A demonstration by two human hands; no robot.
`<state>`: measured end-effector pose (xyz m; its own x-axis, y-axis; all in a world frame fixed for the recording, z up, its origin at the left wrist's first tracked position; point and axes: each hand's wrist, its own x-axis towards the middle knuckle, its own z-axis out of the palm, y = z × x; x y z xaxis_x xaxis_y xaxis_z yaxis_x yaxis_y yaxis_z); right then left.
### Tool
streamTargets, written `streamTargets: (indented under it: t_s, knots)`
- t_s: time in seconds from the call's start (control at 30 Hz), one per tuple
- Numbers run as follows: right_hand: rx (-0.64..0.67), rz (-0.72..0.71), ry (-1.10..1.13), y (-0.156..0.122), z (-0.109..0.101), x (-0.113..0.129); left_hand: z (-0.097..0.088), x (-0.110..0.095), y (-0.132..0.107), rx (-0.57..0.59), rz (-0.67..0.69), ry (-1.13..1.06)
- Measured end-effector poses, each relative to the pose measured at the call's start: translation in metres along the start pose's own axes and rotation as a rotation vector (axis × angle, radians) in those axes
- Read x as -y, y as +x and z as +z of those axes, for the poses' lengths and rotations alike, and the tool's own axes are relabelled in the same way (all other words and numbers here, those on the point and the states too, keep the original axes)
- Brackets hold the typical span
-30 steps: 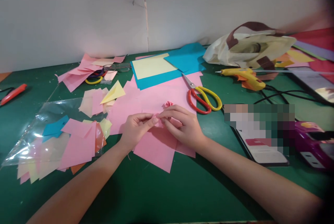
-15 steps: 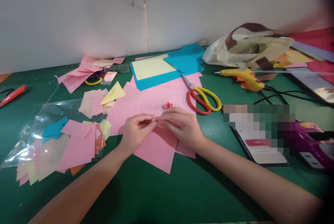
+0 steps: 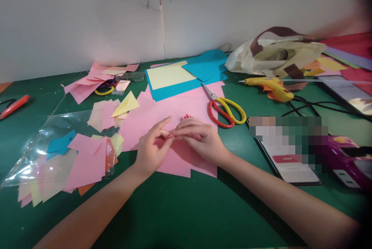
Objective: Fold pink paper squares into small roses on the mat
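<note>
Both hands meet over the pink sheets. Between the fingertips is a small piece of pink paper (image 3: 170, 135), mostly hidden by the fingers. My left hand (image 3: 151, 148) pinches its left end with the thumb and a bent finger, while the index finger is lifted. My right hand (image 3: 203, 140) pinches the other side, its fingers laid together. Just behind the right fingers lies a small crumpled pink paper flower (image 3: 186, 116), partly covered. Large pink paper (image 3: 174, 105) spreads beneath. Scissors (image 3: 222, 105) with one red and one yellow handle rest to the right, blades parted slightly.
At left lie a clear plastic bag (image 3: 37, 140) with paper scraps and a red-handled tool (image 3: 14, 106). Blue sheets (image 3: 209, 65) are at the back. To the right are a yellow glue gun (image 3: 270, 86), a cloth bag (image 3: 241, 59), a phone (image 3: 302, 173) and a purple power strip (image 3: 348, 163).
My left index finger has lifted off the pinched paper. The right fingers now cover more of the flower. The near corner of the pink sheet below has shifted away from me.
</note>
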<state>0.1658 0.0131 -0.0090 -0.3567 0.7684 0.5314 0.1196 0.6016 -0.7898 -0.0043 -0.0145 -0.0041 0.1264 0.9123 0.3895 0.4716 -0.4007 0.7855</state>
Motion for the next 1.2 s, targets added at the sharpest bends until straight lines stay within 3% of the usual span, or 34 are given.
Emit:
streamTargets:
  t_s: [0.23, 0.53, 0.73, 1.03, 1.2]
  knots:
    - [-0.029, 0.087, 0.056, -0.0009, 0.0034, -0.0011, 0.0015, -0.0006, -0.0023, -0.059, 0.051, 0.058]
    - [-0.058, -0.118, -0.225, -0.0047, 0.003, -0.0013, 0.0011, -0.0003, -0.0017, -0.088, -0.026, 0.015]
    - [-0.068, -0.152, -0.307, -0.005, 0.0042, 0.0001, 0.0001, -0.0028, 0.0, -0.081, 0.008, 0.055]
    - [-0.124, -0.225, -0.307, -0.0055, 0.0037, 0.0027, 0.0004, -0.0005, -0.0004, -0.123, -0.043, -0.059]
    - [-0.162, -0.258, -0.321, -0.0057, 0.0029, 0.004, -0.0016, -0.0057, 0.0007, -0.062, -0.014, -0.122]
